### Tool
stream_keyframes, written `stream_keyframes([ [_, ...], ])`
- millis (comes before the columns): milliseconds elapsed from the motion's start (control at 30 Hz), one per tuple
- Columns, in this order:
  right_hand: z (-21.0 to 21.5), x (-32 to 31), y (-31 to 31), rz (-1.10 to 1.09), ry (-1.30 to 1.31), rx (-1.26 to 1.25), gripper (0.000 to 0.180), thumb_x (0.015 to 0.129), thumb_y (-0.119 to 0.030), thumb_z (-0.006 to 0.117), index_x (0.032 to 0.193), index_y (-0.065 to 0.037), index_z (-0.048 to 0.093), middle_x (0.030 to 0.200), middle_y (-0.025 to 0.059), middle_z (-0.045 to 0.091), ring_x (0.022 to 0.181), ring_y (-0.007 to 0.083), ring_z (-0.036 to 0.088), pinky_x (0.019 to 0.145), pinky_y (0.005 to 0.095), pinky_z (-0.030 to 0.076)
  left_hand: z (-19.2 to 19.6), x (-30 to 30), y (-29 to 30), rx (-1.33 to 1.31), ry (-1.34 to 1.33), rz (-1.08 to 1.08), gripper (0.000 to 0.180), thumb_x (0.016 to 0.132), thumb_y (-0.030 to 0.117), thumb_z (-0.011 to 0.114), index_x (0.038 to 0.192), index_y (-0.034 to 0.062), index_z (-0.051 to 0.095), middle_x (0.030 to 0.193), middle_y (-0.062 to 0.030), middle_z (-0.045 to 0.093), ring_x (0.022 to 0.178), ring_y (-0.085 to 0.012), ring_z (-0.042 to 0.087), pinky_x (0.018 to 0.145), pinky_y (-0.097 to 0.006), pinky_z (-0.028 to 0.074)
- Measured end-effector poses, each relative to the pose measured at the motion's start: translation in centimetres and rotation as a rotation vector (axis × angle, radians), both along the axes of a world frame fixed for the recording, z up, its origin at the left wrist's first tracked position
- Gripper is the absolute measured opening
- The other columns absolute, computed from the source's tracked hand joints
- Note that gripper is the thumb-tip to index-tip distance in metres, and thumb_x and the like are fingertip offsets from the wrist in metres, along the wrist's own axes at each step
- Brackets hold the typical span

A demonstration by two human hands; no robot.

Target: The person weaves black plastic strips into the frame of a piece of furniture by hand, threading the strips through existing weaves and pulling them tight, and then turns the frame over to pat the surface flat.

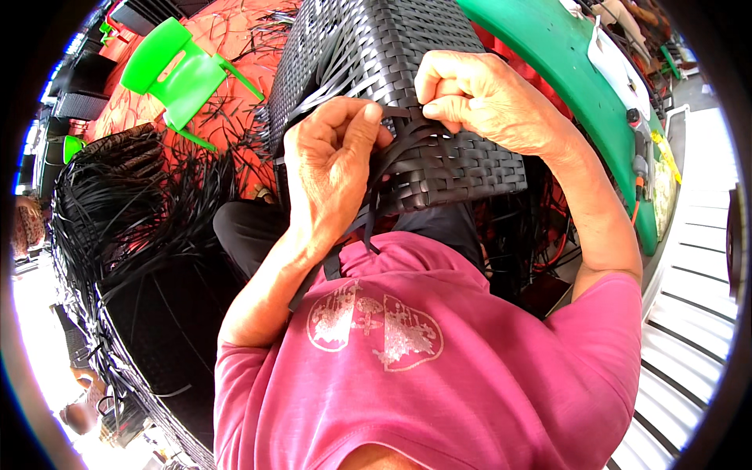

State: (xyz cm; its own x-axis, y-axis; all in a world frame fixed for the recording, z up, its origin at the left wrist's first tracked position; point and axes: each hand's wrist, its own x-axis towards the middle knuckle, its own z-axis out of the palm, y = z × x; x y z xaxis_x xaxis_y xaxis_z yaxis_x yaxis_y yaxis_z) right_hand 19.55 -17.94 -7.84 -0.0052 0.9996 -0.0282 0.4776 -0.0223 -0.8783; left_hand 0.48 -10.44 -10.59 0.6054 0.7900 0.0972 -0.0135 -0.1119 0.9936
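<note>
A black woven piece of wicker work (450,168), made of flat plastic strips, rests in front of me against my lap. My left hand (333,157) is at its near left side, thumb and fingers pinched on a black strip (395,112). Loose black strips (376,184) hang down below that hand toward my lap. My right hand (489,98) is curled over the weave's right side, thumb pressed to the fingers at the strips; the fingertips seem to grip a strip end, mostly hidden.
A bright green plastic chair (184,74) stands on the red floor (227,31), among scattered strips. At the left lies a large heap of black strips (157,196). A green table (580,70) curves along the right, with a tool (638,145) at its edge.
</note>
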Motion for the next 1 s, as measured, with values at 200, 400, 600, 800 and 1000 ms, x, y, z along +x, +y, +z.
stream_keyframes([
  [200,2.0,-1.7,-0.3,-0.001,-0.793,0.479,0.016,0.077,-0.016,0.067,0.079,-0.001,0.06,0.071,0.0073,0.062,0.064,0.0296,0.058,0.059,0.0361,0.046,0.5,0.4,1.4,0.419,0.06,-0.01,0.013,0.083,0.005,0.062,0.072,-0.0022,0.057,0.051,-0.0075,0.048,0.046,-0.0086,0.046,0.047,-0.026,0.038],
  [400,0.9,-3.7,1.3,-0.02,-0.259,0.544,0.017,0.08,-0.013,0.069,0.093,-0.003,0.067,0.081,0.0027,0.067,0.066,0.0143,0.058,0.058,0.0278,0.046,0.5,-0.5,1.2,0.433,-0.36,-0.014,0.01,0.09,0.006,0.056,0.083,-0.0014,0.057,0.065,-0.0065,0.057,0.052,-0.0095,0.051,0.05,-0.023,0.043],
  [600,3.7,-4.3,0.5,-0.207,0.167,0.029,0.012,0.084,-0.013,0.068,0.087,-0.002,0.066,0.069,-0.0019,0.063,0.053,0.0003,0.046,0.046,0.0169,0.035,-2.8,-3.0,1.5,-0.19,-0.088,-0.116,0.02,0.093,0.012,0.052,0.085,-0.003,0.062,0.069,-0.0049,0.062,0.057,-0.0071,0.054,0.053,-0.021,0.045],
  [800,6.2,-5.5,1.9,0.003,-0.609,0.004,0.008,0.079,-0.005,0.062,0.075,0.002,0.062,0.059,0.0044,0.057,0.051,0.0084,0.05,0.046,0.0259,0.038,-1.8,-2.7,3.0,-0.05,0.275,-0.482,0.028,0.085,0.009,0.056,0.108,-0.0037,0.064,0.069,-0.0013,0.063,0.058,-0.0048,0.052,0.054,-0.023,0.044],
  [1000,6.9,-6.6,5.1,0.468,-0.944,-0.07,0.017,0.068,-0.01,0.054,0.061,0.006,0.051,0.061,0.0212,0.051,0.066,0.0387,0.055,0.063,0.0441,0.044,-3.0,-2.0,2.9,-0.447,0.069,-0.53,0.028,0.091,0.014,0.056,0.112,-0.0035,0.061,0.052,-0.0004,0.052,0.039,-0.0059,0.043,0.036,-0.021,0.033],
])
